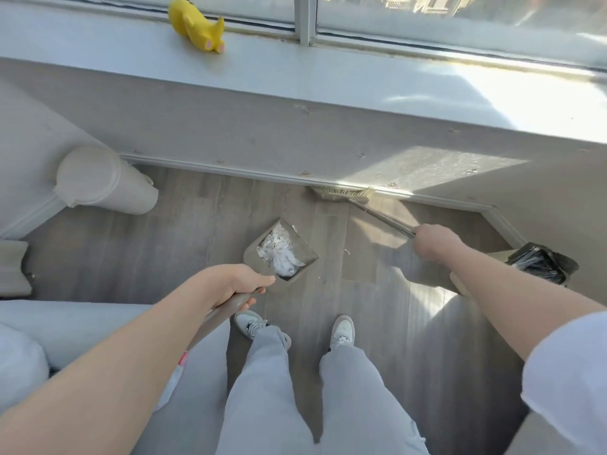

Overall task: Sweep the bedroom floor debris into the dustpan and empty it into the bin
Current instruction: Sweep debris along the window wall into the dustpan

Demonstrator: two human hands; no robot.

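Note:
A grey-brown dustpan [254, 254] rests on the wood floor just ahead of my feet, with a heap of white paper debris [279, 254] inside it. My left hand [238, 285] grips the dustpan's long handle. My right hand [433, 241] holds the broom's thin handle; the broom head [341, 193] lies against the skirting board under the window. A few small white scraps [346, 251] lie on the floor right of the dustpan. A bin with a black liner [542, 262] stands at the right, partly hidden by my right forearm.
A cream cylinder-shaped container [105, 182] stands by the left wall. A yellow toy [197, 24] lies on the white window sill [328, 83]. A pale bed edge [65, 323] borders my left side. Open floor [164, 244] stretches left of the dustpan.

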